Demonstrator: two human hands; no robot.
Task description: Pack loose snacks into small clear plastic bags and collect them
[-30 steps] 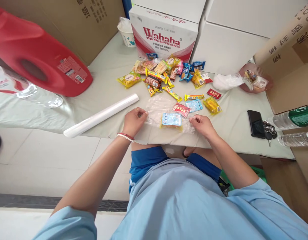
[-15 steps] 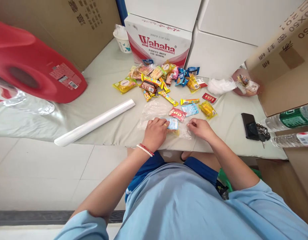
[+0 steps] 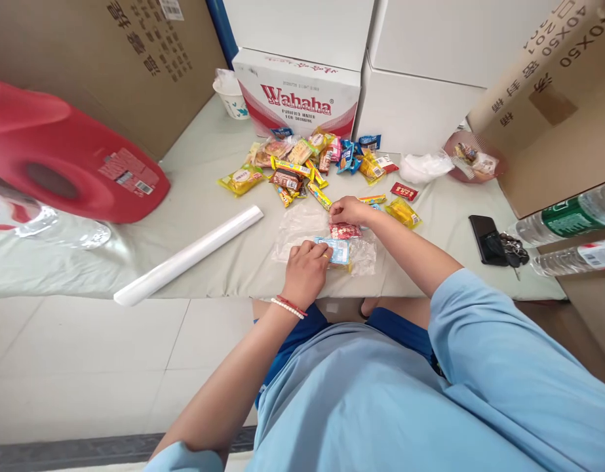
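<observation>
Person's left hand is resting palm-down on the near side, fingers bent and slightly spread, tips pressing on the left part of a blue packet; it is not wrapping around anything. The blue packet is lying over a yellow-wrapped snack, both sitting on clear plastic film near the front edge of the cloth-covered bench. Right hand is reaching in farther back, its fingers bunched nearly together at the upper left edge of a red packet; cannot tell whether they are gripping it or just touching. The red packet is lying just behind the blue one. A yellow packet and a dark red sachet are lying right of the hand. Mixed snack pile is sitting behind, before the Wahaha carton. A white roll is lying diagonally to the left.
</observation>
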